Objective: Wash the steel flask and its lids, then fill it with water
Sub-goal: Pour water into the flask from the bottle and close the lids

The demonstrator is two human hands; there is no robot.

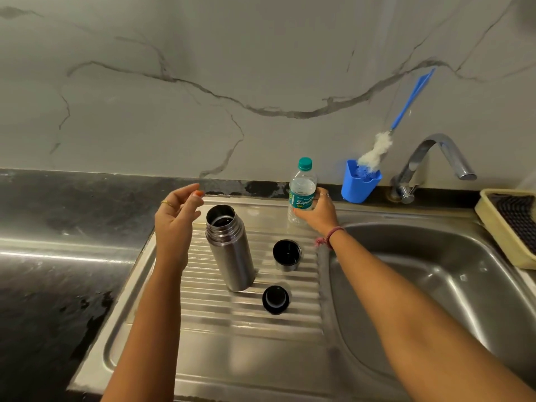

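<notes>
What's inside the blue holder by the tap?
The blue holder holds a bottle brush, standing head down, its blue handle leaning back against the wall. Blue bristles show just inside the rim. The holder's walls hide its bottom, so anything lying beneath the brush cannot be seen.

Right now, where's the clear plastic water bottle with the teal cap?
In the head view, the clear plastic water bottle with the teal cap stands upright at the drainboard's back edge, gripped by the right hand, between the open steel flask and the blue plastic brush holder.

Bare forearms, finger rings (pixel 165 202), wrist thread (pixel 330 237)
</notes>
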